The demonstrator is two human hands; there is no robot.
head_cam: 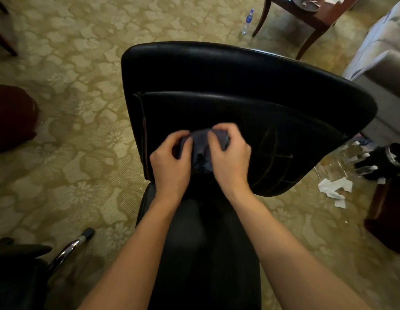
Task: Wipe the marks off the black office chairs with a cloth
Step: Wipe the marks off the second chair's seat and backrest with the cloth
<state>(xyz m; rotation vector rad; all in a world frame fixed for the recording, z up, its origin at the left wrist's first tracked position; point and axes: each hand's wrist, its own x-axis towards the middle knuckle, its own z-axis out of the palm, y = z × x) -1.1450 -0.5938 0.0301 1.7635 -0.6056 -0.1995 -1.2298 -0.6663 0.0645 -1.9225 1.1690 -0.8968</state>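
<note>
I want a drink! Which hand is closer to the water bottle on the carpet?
Right. The right hand grips the cloth below the water bottle, slightly to its left; the left hand grips the cloth further left, so farther away.

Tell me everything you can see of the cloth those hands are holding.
The cloth is small, dark bluish-grey, soft and crumpled into folds. It is bunched between both hands: the left hand pinches its left side, the right hand grips its right side and top. It sits in front of the black chair back, near its lower middle. Whether it touches the chair cannot be told. Much of it is hidden by fingers.
</note>
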